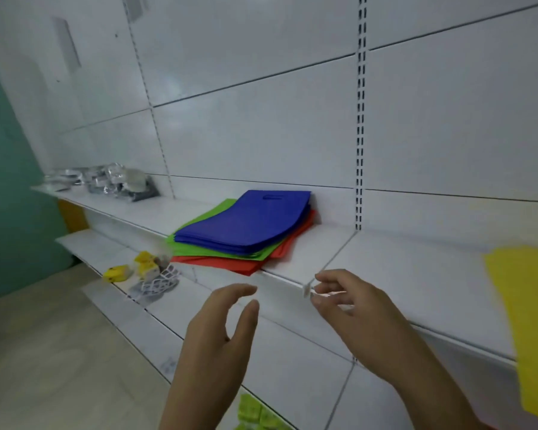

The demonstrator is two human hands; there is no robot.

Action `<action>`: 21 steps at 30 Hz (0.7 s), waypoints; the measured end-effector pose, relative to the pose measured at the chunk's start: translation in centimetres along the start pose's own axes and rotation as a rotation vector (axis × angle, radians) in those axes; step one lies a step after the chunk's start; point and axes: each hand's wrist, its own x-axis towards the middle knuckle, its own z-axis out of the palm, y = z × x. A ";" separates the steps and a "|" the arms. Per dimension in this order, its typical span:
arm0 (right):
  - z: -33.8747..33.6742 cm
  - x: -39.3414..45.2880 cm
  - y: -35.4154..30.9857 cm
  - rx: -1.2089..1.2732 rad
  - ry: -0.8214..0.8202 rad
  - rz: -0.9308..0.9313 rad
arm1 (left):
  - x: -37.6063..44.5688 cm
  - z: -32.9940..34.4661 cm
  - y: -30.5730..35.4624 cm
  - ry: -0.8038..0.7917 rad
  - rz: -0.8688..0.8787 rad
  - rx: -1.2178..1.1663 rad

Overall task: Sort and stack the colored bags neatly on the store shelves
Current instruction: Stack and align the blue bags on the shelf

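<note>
A stack of flat bags lies on the white middle shelf (311, 262): blue bags (249, 221) on top, green bags (212, 248) under them, red bags (230, 263) at the bottom. Yellow bags (522, 305) lie at the right edge of the same shelf and hang over its front. My left hand (221, 324) hovers in front of the shelf below the stack, fingers relaxed and holding nothing. My right hand (351, 302) is at the shelf's front edge, fingers loosely bent and empty, right of the stack.
Clear plastic packets (112, 181) sit at the far left of the shelf. On the lower shelf (292, 361) lie small yellow packs (131, 270), white plastic pieces (159, 283) and green packs (255, 414). A slotted upright (360, 119) runs down the white back wall.
</note>
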 end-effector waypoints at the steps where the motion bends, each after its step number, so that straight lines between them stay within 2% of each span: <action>1: 1.2 0.7 -0.5 0.003 -0.006 0.001 | 0.4 -0.8 -1.0 0.012 -0.004 0.008; 10: 8.3 9.5 -0.8 0.035 -0.016 -0.006 | 6.6 -2.4 -8.6 0.028 -0.030 0.030; 15: 10.0 15.5 0.2 0.032 0.069 0.010 | 13.4 -1.3 -11.2 0.075 -0.011 0.050; 21: 11.6 21.4 0.3 -0.242 0.156 0.043 | 21.8 -0.7 -13.1 0.159 0.030 -0.060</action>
